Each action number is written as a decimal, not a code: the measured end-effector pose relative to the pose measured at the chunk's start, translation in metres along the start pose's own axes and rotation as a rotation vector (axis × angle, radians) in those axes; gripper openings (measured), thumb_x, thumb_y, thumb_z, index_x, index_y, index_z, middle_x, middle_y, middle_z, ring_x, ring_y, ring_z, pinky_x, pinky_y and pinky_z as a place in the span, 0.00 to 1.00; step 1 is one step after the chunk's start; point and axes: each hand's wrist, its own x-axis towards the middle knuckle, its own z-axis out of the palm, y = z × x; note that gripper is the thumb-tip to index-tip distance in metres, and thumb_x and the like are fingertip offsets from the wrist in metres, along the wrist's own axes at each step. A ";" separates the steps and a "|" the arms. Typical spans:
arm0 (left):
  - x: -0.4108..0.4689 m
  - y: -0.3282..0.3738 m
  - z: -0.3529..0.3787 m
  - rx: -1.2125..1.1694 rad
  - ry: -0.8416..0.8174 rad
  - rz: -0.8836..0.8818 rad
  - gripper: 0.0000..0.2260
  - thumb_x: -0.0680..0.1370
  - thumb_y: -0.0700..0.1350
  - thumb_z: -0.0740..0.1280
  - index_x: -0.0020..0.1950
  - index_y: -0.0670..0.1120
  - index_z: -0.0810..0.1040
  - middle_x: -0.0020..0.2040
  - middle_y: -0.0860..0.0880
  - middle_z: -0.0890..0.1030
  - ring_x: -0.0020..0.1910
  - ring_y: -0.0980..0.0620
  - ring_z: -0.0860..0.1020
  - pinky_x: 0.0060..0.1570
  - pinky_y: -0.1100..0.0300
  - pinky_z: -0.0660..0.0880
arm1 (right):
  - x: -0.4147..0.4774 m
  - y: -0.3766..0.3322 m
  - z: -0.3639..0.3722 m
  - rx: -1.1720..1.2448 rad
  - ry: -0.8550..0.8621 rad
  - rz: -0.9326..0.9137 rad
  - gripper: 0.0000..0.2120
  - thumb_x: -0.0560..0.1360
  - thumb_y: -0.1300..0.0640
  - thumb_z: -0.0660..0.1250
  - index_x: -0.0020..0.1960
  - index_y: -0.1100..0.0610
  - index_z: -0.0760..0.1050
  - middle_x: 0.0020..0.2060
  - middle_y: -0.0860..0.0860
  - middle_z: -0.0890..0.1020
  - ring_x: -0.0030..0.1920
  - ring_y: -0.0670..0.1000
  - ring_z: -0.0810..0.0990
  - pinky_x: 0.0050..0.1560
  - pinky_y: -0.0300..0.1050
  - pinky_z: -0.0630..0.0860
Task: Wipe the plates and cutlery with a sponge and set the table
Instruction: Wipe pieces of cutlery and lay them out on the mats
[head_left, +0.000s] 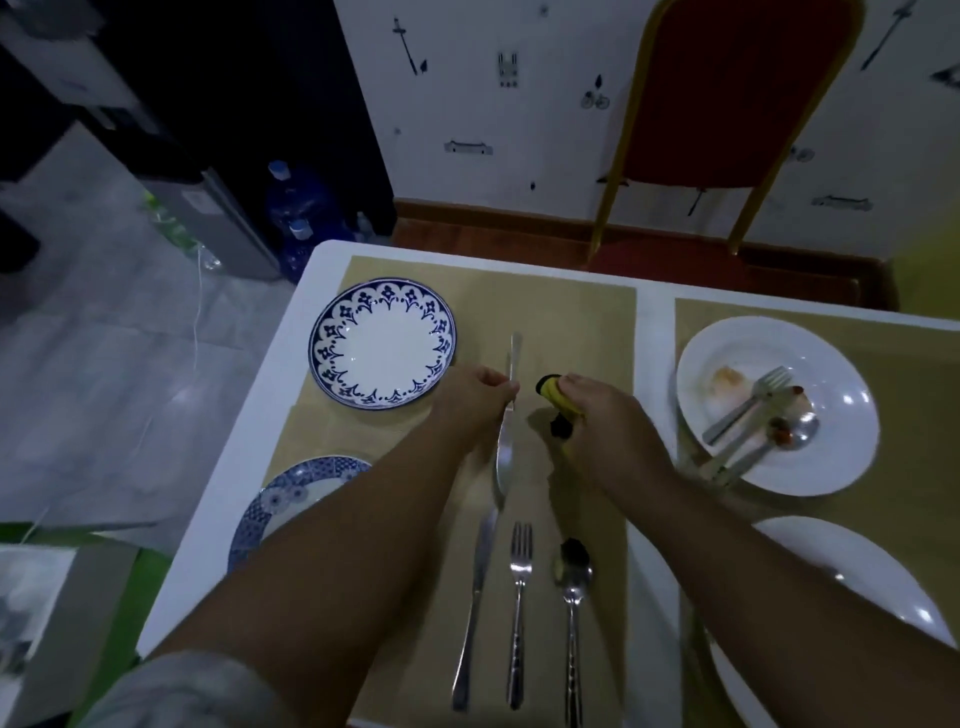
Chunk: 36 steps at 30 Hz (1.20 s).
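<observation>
My left hand (475, 397) grips a table knife (503, 457) at its middle, handle pointing away and blade toward me, above the tan placemat (571, 322). Just to its right, my right hand (597, 410) squeezes a yellow sponge (553, 397) with a black side, a small gap from the knife. Nearer me on the mat lie another knife (474, 597), a fork (519, 587) and a spoon (573, 582) side by side. A blue-patterned plate (382, 343) sits at the far left, and a second blue plate (291, 499) is partly hidden under my left forearm.
A white plate (727, 353) on the right placemat has food smears, with a fork (748, 405) and spoon (795, 426) on it. Another white plate (852, 566) is at the near right. A red chair (727, 104) stands beyond the white table (249, 441). Water bottles (298, 208) stand on the floor.
</observation>
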 end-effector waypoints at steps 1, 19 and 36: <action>0.008 -0.002 0.000 0.057 0.002 0.022 0.07 0.75 0.48 0.74 0.47 0.45 0.87 0.39 0.46 0.85 0.43 0.43 0.85 0.53 0.44 0.83 | 0.006 0.002 0.008 -0.015 -0.007 0.002 0.29 0.72 0.70 0.65 0.71 0.57 0.68 0.70 0.53 0.71 0.69 0.53 0.68 0.70 0.46 0.64; 0.000 -0.071 -0.014 0.893 -0.144 0.819 0.26 0.84 0.46 0.60 0.81 0.43 0.58 0.81 0.45 0.59 0.80 0.43 0.55 0.77 0.50 0.51 | 0.005 0.020 0.067 -0.210 0.018 0.037 0.30 0.75 0.63 0.62 0.74 0.47 0.62 0.76 0.55 0.58 0.75 0.61 0.49 0.70 0.53 0.57; 0.001 -0.075 0.001 0.834 -0.147 0.664 0.27 0.86 0.50 0.53 0.83 0.44 0.48 0.83 0.46 0.48 0.82 0.48 0.44 0.80 0.51 0.44 | 0.016 0.027 0.065 -0.276 -0.015 0.037 0.32 0.74 0.64 0.66 0.75 0.50 0.61 0.75 0.56 0.61 0.75 0.62 0.53 0.71 0.53 0.58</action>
